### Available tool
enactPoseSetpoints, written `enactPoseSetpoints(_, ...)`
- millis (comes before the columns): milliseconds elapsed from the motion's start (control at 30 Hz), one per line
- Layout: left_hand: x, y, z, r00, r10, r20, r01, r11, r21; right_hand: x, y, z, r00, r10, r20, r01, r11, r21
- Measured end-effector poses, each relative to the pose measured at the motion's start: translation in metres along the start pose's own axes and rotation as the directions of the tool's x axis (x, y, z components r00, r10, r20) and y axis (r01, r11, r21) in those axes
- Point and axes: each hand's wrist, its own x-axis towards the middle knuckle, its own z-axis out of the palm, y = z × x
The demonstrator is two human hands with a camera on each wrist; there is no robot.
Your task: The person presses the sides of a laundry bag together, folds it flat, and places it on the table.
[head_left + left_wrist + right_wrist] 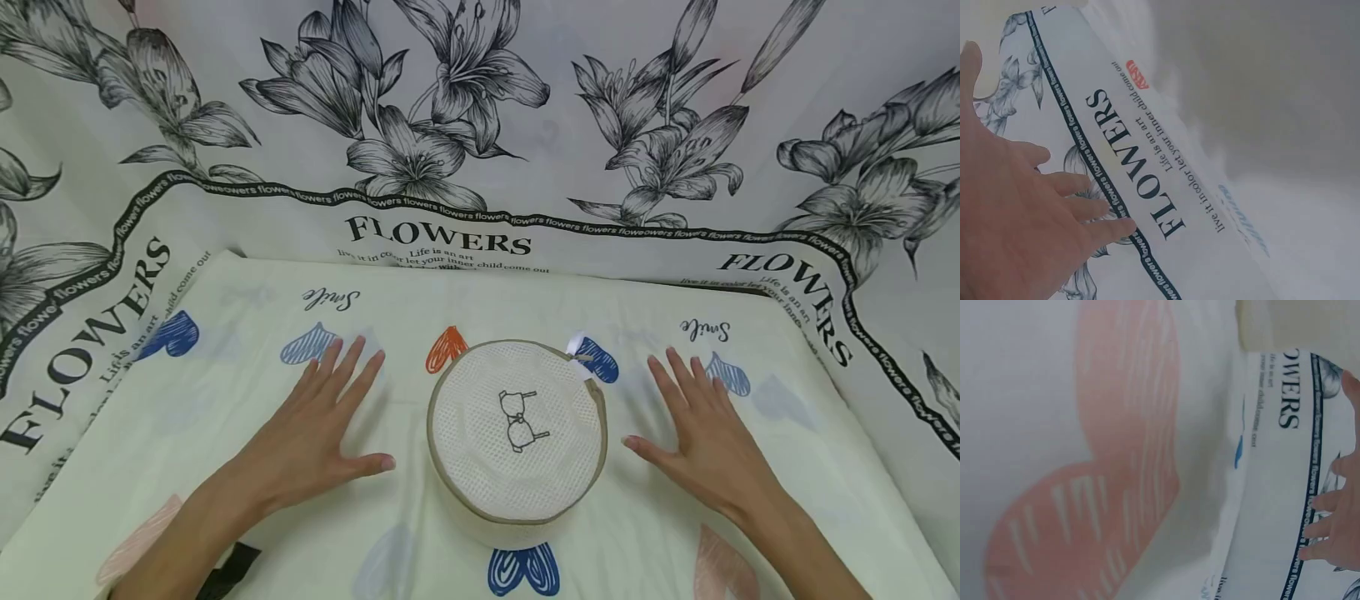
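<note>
A round white mesh laundry bag (480,450) with a tan zipper rim stands between the two hands in the head view. Its flat top carries a dark outline drawing of glasses, and a white zipper tab (576,344) sits at its upper right edge. To its left, my left hand (315,433) is spread palm down with straight fingers, apart from the bag. On the other side my right hand (697,433) lies likewise, fingers spread, its thumb pointing toward the bag. Neither hand holds anything. Both wrist views show the left hand (1029,212) and right hand (1338,506) with fingers extended.
A pale cloth (300,533) printed with hearts and "Smile" covers the surface under the hands. Behind it rises a white curtain (555,167) with black lilies and "FLOWERS" lettering, wrapping both sides. A black strap piece (228,571) shows by the left forearm.
</note>
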Motion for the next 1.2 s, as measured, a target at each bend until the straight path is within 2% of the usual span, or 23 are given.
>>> enactPoseSetpoints(200, 0.002, 0.007, -0.007, 1.000, 0.021, -0.001, -0.021, 1.000, -0.016, 0.002, -0.005, -0.009, 1.000, 0.000, -0.015, 0.001, 1.000, 0.023)
enactPoseSetpoints(500, 0.008, 0.013, -0.015, 0.999, 0.022, 0.030, -0.020, 0.997, -0.070, 0.004, -0.012, -0.014, 1.000, 0.006, -0.021, -0.005, 0.999, 0.036)
enactPoseSetpoints(733, 0.011, 0.014, -0.015, 0.994, 0.100, -0.046, -0.103, 0.992, -0.078, 0.007, -0.017, -0.020, 0.998, -0.023, -0.058, 0.028, 0.996, 0.081)
enactPoseSetpoints(933, 0.014, 0.018, -0.016, 0.984, 0.160, -0.083, -0.168, 0.980, -0.107, 0.009, -0.020, -0.023, 0.987, -0.094, -0.127, 0.111, 0.985, 0.134)
enactPoseSetpoints(1200, 0.018, 0.026, -0.018, 0.977, 0.188, -0.101, -0.205, 0.961, -0.186, 0.011, -0.029, -0.025, 0.983, -0.148, -0.106, 0.172, 0.946, 0.273)
